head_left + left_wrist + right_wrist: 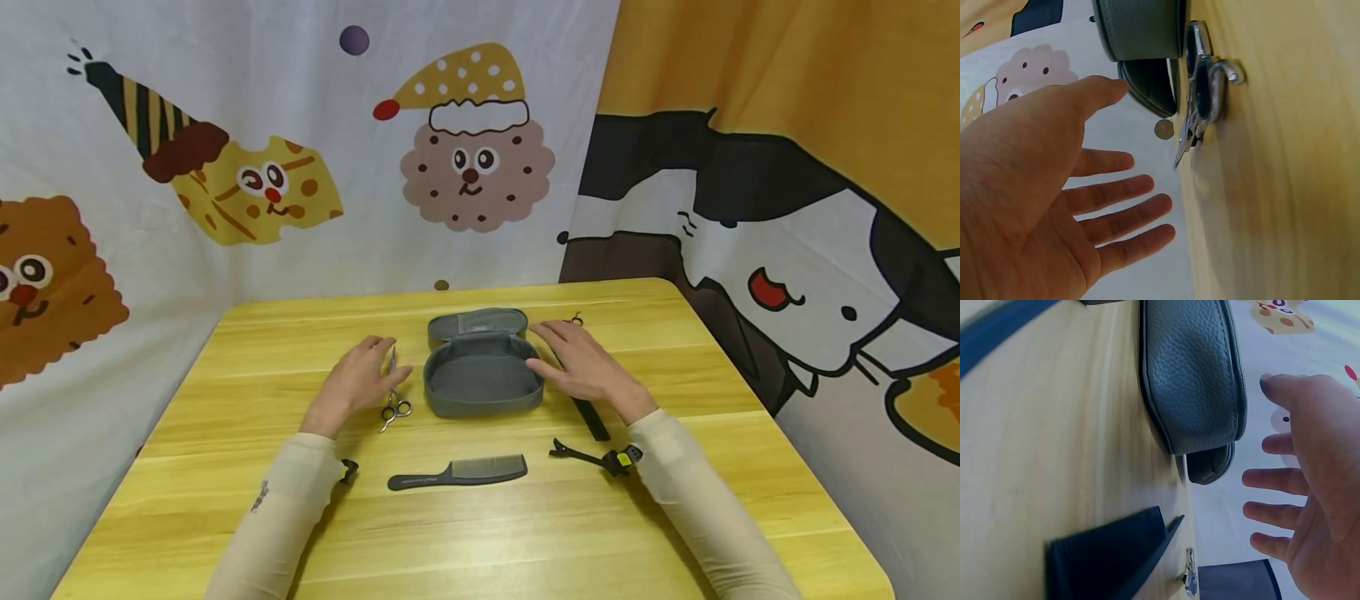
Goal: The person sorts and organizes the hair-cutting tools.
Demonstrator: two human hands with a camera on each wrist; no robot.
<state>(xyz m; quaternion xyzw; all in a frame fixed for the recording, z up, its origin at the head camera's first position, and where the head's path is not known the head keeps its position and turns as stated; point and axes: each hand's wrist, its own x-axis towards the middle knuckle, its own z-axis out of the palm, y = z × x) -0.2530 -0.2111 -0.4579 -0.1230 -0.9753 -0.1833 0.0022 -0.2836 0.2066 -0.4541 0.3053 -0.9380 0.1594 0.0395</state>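
Observation:
A grey zippered case [483, 408] lies open at the middle of the table, its lid folded back. On its left, my left hand [354, 383] hovers with fingers spread beside silver scissors [395, 404]; the left wrist view shows these scissors [1200, 94] apart from the palm. My right hand [588, 362] is at the case's right side, fingers extended and holding nothing. Under it lies a flat black comb [592, 421], partly hidden. Beyond that hand, only a finger ring of another metal tool [577, 319] shows.
In front of the case lies a dark grey handled comb [480, 472]. A black hair clip [573, 452] is near the right wrist camera [621, 460]. The wooden table [480, 550] ends at a printed curtain [300, 267] behind.

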